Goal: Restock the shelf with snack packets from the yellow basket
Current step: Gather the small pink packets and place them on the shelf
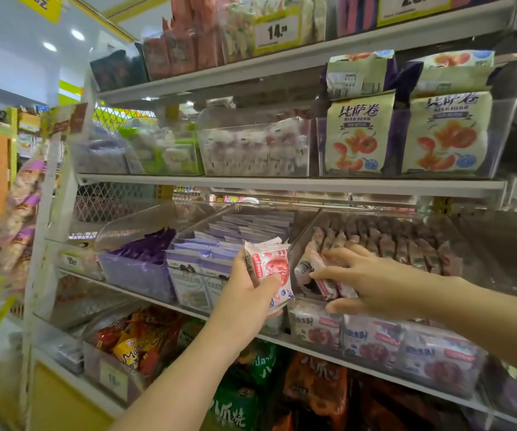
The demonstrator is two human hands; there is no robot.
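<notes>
On the middle shelf (132, 292), at the front of a clear bin (305, 231), the right hand (372, 281) is laid with its fingers outstretched and spread over a few pink packets (328, 283). The thumb is held apart below them, near the bin's front wall. No closed grip is seen; the fingers only rest on the packets. Behind the fingertips, rows of like pink packets are stood upright and fill the bin to the back.

Just left of that bin, the left hand (248, 290) is raised in front of the shelf and is clamped on a small stack of white packets (269, 269) printed in red. The stack is held upright, with the thumb across its front and the fingers curled behind. The two hands are near each other but apart, with the bin's left wall between them.

Below the right hand, a front row of white packs (372, 337) with red fruit prints is lined along the shelf edge. Behind the left hand, a second clear bin is filled with lilac packets (220, 241), and further left a third is filled with dark purple packets (148, 250).

On the shelf above, cream bags (360, 135) printed with tomatoes are stood in a clear box, with blurred pale packets to their left. A yellow price tag (277, 32) reading 14.99 is fixed to the top shelf. On the shelf below, red and yellow packs (132, 346) and green bags (241, 409) are stocked.
</notes>
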